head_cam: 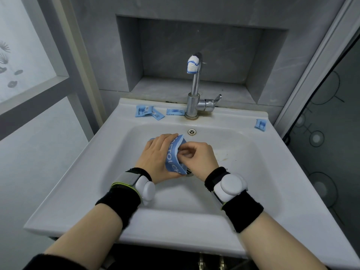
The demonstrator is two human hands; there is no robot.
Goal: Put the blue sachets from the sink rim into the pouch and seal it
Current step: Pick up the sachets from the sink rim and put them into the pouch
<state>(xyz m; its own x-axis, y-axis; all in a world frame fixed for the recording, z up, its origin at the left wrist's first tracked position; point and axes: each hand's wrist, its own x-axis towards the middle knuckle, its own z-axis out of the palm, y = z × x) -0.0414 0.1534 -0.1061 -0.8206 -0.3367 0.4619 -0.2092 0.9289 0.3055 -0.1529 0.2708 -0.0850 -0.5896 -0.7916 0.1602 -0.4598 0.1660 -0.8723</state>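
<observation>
Pouch (175, 155): blue with white lettering, held at centre frame over the basin (229, 164), mouth turned toward the right of the frame.
Left hand (156, 158): wrapped round the pouch body from the left, fingers curled over its far edge.
Right hand (200, 155): thumb and fingers curled, pinching at the pouch's open edge. Whether a sachet sits between them cannot be told.
Blue sachets (143, 111): four on the sink rim (229, 116). Three lie in a loose row just left of the tap (194, 90), and the two leftmost appear to overlap.
Lone sachet (260, 125): at the right end of the rim, well apart from the rest.
Stage (judged): mouth being worked open; loading unfinished, seal not made.
Risk, spill: a mouth that sags shut would turn a sachet aside, dropping it into the basin near the drain (188, 173).
Risk, omission: the right-hand sachet is easily overlooked before sealing.
Risk, seal: a sachet corner caught in the closure would leave it gapped.
</observation>
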